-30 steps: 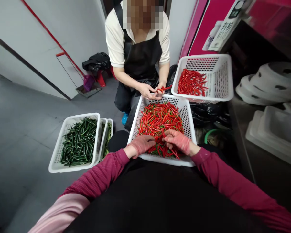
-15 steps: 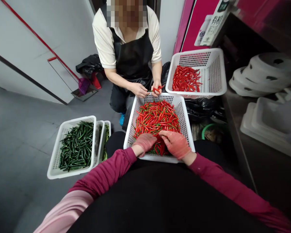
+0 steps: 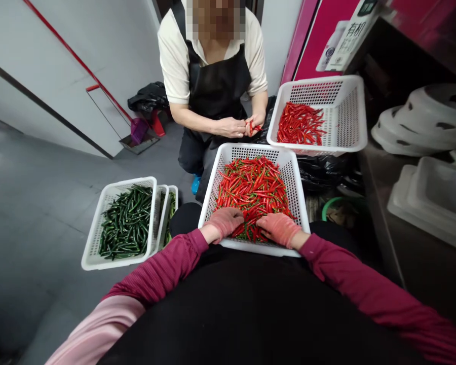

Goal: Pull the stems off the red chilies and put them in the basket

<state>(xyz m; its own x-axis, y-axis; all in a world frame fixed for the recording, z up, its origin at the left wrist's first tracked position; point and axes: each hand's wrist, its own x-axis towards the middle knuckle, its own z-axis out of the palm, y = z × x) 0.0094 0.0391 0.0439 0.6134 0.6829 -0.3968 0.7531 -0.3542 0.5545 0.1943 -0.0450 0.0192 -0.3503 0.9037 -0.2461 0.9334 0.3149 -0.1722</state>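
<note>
Further from the left hand [image 3: 225, 222] than half a second ago, the right hand [image 3: 280, 229] touches the red chillies [image 3: 253, 185] heaped in the middle basket [image 3: 264, 248]. Both hands' fingers are curled at the heap's near side; whether either set is clamped on any, I cannot tell.

The gloved left hand [image 3: 224, 223] and right hand [image 3: 279, 229] are among red chilies [image 3: 253, 185] at the near end of a white basket [image 3: 264, 249]. Beyond it is a co-worker [image 3: 220, 78]; green chilies [image 3: 126, 223] lie at left.
</note>
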